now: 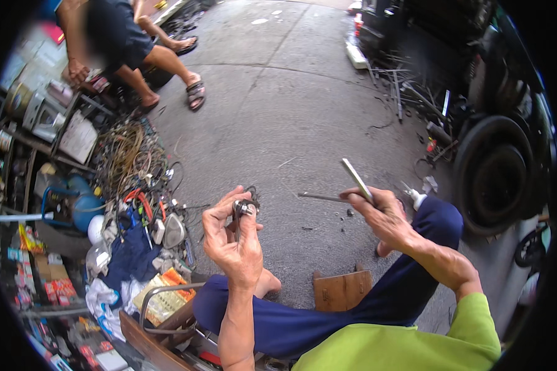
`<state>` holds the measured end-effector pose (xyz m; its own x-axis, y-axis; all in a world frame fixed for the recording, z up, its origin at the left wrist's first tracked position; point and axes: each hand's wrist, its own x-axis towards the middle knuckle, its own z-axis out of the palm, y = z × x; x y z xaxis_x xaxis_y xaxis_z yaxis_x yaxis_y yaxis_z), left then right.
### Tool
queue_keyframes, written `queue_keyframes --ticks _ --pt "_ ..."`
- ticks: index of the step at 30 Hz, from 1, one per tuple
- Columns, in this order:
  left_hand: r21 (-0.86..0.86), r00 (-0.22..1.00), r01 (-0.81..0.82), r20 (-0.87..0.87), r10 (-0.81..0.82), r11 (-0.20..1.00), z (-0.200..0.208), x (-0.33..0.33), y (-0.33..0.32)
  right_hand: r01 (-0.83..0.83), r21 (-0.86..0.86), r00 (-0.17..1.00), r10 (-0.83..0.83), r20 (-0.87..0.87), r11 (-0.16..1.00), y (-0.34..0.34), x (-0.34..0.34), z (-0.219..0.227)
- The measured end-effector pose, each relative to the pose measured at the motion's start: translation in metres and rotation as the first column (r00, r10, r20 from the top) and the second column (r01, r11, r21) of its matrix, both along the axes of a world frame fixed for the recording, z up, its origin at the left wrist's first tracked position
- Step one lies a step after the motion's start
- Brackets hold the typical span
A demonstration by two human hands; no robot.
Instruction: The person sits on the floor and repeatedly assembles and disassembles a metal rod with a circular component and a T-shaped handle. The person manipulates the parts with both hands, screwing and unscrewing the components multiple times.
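Observation:
My left hand (234, 246) is raised left of centre, its fingers pinched round a small metal part (246, 208) with a shiny rounded end and a dark loop beside it. The part's exact kind is too small to make out. On the right, my right hand (387, 219) is closed on two long tools. One is a flat pale metal bar (355, 177) pointing up and away. The other, a thin dark rod (319, 196), points left toward the metal part, its tip apart from it. A white nozzle bottle (417, 199) shows just beyond my right knee.
A small wooden board (342, 290) lies between my legs. Tangled cables (130, 151), clothes and boxes crowd the left. At the right are a black wheel (495, 173) and scattered metal rods (408, 89). Another person in sandals (195, 94) sits at the far left.

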<state>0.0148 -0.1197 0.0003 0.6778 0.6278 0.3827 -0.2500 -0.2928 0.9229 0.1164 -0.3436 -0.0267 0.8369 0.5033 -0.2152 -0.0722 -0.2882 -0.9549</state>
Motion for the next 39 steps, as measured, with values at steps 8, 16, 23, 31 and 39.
queue_keyframes --ticks 8,16,23,31,39 --pt "-0.44 0.927 0.34 0.009 -0.374 0.831 0.012 0.004 -0.023 0.019 0.167 0.882 0.062 -0.467 0.986 0.019 -0.001 0.015" --pt "-0.61 0.908 0.341 0.015 -0.42 0.715 0.005 0.002 -0.021 -0.041 0.201 0.881 0.13 -0.456 0.979 0.04 -0.006 0.032" --pt "-0.72 0.886 0.341 0.031 -0.463 0.604 0.007 -0.007 -0.014 -0.027 0.291 0.901 0.15 -0.408 0.956 0.047 -0.015 0.028" --pt "-0.745 0.793 0.301 -0.15 -0.59 0.595 0.015 -0.019 0.004 -0.089 0.299 0.815 0.242 -0.526 0.95 0.05 -0.012 0.014" --pt "-0.769 0.879 0.177 -0.157 -0.449 0.614 0.012 -0.024 0.011 0.123 0.439 0.62 0.276 -0.734 0.89 0.058 -0.009 0.008"
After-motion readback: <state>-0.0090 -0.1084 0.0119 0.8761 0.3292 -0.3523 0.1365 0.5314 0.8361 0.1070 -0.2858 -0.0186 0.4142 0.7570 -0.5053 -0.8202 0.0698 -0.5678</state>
